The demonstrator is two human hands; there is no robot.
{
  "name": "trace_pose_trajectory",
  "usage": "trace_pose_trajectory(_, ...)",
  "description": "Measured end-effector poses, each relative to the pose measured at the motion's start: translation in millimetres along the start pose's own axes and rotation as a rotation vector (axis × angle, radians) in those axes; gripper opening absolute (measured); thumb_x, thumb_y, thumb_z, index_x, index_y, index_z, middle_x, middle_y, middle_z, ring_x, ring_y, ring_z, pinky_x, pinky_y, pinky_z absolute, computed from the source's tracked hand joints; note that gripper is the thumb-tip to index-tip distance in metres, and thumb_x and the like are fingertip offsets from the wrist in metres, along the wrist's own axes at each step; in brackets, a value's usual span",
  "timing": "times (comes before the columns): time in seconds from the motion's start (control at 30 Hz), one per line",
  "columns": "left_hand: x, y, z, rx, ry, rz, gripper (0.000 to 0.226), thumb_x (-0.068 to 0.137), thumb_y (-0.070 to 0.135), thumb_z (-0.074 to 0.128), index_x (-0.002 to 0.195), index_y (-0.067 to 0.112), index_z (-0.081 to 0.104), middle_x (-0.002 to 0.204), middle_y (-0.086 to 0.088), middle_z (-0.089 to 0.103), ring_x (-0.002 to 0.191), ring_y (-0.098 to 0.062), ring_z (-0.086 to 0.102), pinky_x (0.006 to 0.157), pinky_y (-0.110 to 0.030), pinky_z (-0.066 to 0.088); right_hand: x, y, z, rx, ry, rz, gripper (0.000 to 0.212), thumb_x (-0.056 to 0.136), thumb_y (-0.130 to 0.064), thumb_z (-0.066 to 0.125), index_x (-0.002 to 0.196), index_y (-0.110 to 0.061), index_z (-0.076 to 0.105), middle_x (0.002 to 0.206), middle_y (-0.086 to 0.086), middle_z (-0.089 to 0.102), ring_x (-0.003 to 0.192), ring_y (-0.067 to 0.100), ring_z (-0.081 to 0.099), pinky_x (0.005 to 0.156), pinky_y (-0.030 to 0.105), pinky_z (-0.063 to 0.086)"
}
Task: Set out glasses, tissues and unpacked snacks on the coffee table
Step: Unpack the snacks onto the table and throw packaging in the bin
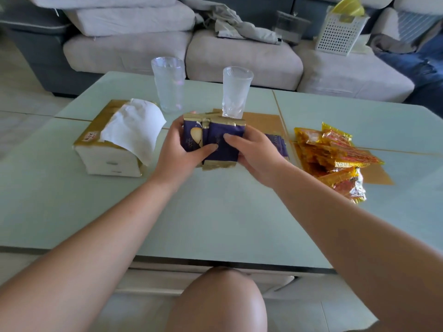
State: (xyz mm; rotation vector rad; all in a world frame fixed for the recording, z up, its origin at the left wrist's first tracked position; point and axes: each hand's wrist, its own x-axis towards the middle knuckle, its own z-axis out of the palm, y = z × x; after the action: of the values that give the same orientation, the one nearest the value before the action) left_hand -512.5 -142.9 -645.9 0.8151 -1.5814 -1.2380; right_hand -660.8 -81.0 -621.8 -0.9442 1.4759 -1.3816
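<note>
Purple snack packs [215, 142] sit squeezed between your hands, left hand [178, 149] and right hand [256, 154] both gripping them just above the bench [215, 216]. The near glass [236, 92] stands right behind them; push forward and you may knock it over, or the slippery packs may slide out

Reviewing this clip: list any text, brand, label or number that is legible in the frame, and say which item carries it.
"ee": white letters, the visible end of a longer word, on the purple snack packet held by the left hand and right hand.
Red label on the tissue pack: characters too blurred to read.
Orange snack packets: print too small and blurred to read.
Glasses and white basket: no text visible.
</note>
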Motion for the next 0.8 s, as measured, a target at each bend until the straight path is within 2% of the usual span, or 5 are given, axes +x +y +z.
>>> trace_pose_trajectory(0.1,-8,-5,-6,0.186,-0.026,0.042,0.055,0.071,0.008,0.079,0.118,0.011,0.051,0.102,0.004,0.064,0.087,-0.001,0.062,0.08,-0.016,0.049,-10,11,10,-0.097,0.032,-0.111,0.024,0.074,-0.016,0.065,0.097,-0.023,0.063,0.105,0.01,0.07,0.103,0.028,0.065,0.096,0.048,0.049)
trace_pose_trajectory(0.27,-17,-16,-3,0.172,-0.146,-0.081,0.104,0.07,0.0,0.078,0.148,0.017,0.012,0.121,0.01,0.051,0.109,0.001,0.053,0.086,-0.001,0.039,-20,33,13,-0.162,0.024,-0.087,0.025,0.084,0.0,0.06,0.094,-0.023,0.057,0.097,0.0,0.068,0.095,0.017,0.063,0.099,0.043,0.047)
trace_pose_trajectory(0.47,-3,-23,6,0.403,-0.21,-0.172,0.144,0.041,0.051,0.082,0.147,0.03,-0.014,0.137,-0.003,0.049,0.123,-0.022,0.052,0.101,-0.044,0.045,-13,29,25,-0.116,-0.038,0.04,0.029,0.09,-0.001,0.048,0.118,-0.008,0.053,0.117,0.017,0.063,0.11,0.033,0.059,0.101,0.048,0.044)
trace_pose_trajectory(0.63,15,-13,-7,0.633,-0.123,-0.232,0.108,0.067,0.039,0.078,0.148,0.012,0.013,0.135,-0.015,0.043,0.12,-0.03,0.05,0.095,-0.036,0.043,4,10,38,-0.035,0.04,0.178,0.027,0.095,-0.004,0.044,0.119,-0.003,0.057,0.12,0.023,0.062,0.093,0.026,0.062,0.094,0.045,0.051)
trace_pose_trajectory(0.8,30,-14,-17,0.792,-0.085,-0.293,0.079,0.074,0.043,0.071,0.133,0.006,0.034,0.129,-0.016,0.047,0.121,-0.032,0.046,0.093,-0.038,0.041,15,-6,48,-0.061,0.072,0.231,0.049,0.095,-0.004,0.045,0.142,-0.007,0.033,0.115,0.016,0.057,0.106,0.029,0.06,0.099,0.041,0.048)
